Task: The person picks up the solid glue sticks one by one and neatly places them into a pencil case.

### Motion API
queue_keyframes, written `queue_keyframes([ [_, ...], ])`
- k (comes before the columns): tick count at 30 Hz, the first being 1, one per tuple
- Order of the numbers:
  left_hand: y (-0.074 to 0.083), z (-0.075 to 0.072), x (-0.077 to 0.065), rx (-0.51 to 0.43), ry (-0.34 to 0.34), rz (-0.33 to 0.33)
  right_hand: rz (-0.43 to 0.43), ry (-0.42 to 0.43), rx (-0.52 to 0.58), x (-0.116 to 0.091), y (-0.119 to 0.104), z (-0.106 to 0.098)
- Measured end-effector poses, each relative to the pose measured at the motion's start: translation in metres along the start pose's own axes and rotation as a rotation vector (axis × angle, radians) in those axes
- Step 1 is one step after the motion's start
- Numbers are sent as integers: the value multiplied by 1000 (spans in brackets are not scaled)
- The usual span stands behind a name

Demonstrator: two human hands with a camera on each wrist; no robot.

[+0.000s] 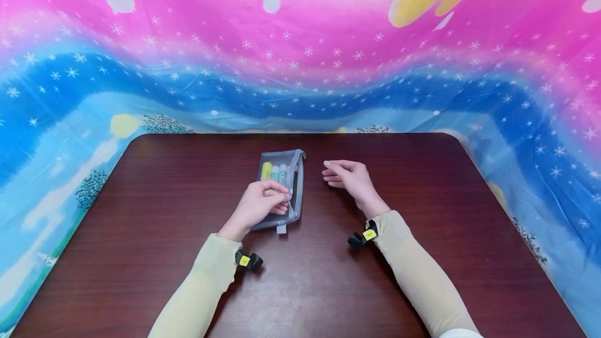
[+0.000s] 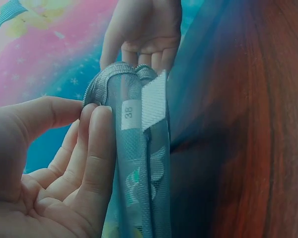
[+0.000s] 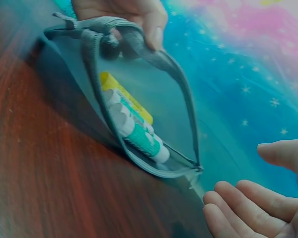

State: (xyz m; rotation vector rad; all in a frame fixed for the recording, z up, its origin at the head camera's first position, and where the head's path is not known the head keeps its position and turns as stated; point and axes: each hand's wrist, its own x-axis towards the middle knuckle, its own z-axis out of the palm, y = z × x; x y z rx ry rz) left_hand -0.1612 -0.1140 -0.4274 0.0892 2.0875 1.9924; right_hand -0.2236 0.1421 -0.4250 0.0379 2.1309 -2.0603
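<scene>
A grey mesh zip pouch [image 1: 281, 157] lies on the table with its zipper open. My left hand [image 1: 258, 203] pinches the pouch's zipper edge [image 2: 97, 89] between thumb and fingers, lifting that side so the mouth gapes. Inside, the right wrist view has a yellow tube [image 3: 131, 101] beside white-and-green tubes [image 3: 141, 139] shaped like glue sticks. My right hand [image 1: 349, 177] hovers to the right of the pouch, apart from it. Its thumb and fingers are spread apart and hold nothing, with the palm turned toward the open mouth.
The dark brown wooden table [image 1: 141, 233] has rounded far corners. A pink and blue snowflake-patterned cloth [image 1: 328, 67] hangs around its back and sides. A small white tag [image 1: 281, 229] sticks out from the pouch's near end. Black wrist cameras [image 1: 359, 239] sit on both sleeves.
</scene>
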Motion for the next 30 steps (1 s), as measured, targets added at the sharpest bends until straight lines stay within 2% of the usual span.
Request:
queue_keyframes([
  [5, -2, 1, -2, 13, -30, -11, -17, 15, -7, -1, -2, -8],
  [15, -3, 3, -7, 97, -110, -59, -38, 24, -30, -3, -8, -18],
  [22, 0, 6, -10, 152, -112, -67, -78, 31, -59, -5, -11, -24],
  [25, 4, 7, -13, 179, -87, -26, -117, 49, -99, -6, -11, -26],
  [30, 16, 7, -19, 274, 7, 127, -164, 83, -205, -7, -13, -30],
])
